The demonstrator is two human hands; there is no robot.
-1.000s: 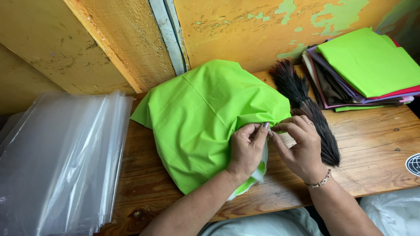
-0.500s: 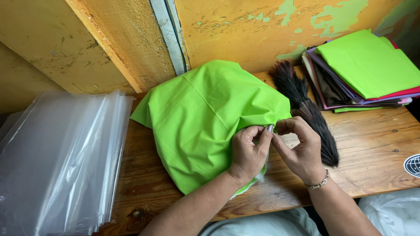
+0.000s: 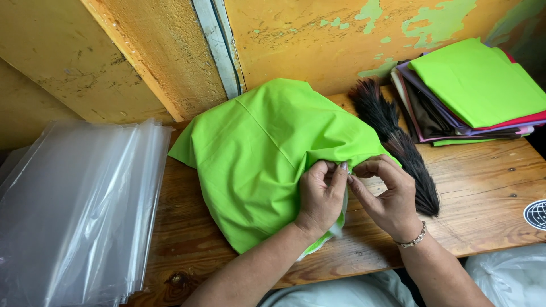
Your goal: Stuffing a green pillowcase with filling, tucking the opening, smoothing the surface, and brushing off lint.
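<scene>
A worn wooden table (image 3: 483,187) runs along a yellow wall with peeling green paint (image 3: 318,40), and most of its middle is covered by a bright green cloth (image 3: 256,148), bunched into a rounded mound with a seam running down its face. To the left a thick stack of clear plastic bags (image 3: 74,210) leans over the table's end. At the far right lies a pile of folded fabrics (image 3: 472,96), a green piece on top of purple, dark and red ones. Between that pile and the green cloth a dark bristle brush (image 3: 398,142) lies slantwise, its long axis running from the wall toward the near right. Both hands meet at the cloth's right-hand edge, directly in front of the person: the left hand (image 3: 319,196) rests on top of the cloth with its fingers curled, pinching the edge, and the right hand (image 3: 387,196), wearing a bead bracelet (image 3: 413,241) at the wrist, comes in from the side with thumb and forefinger closed on the same edge. A sliver of clear plastic (image 3: 340,219) shows just under the left palm. The pinched edge lies between the two hands, equally near both, and the brush sits just behind the right hand.
</scene>
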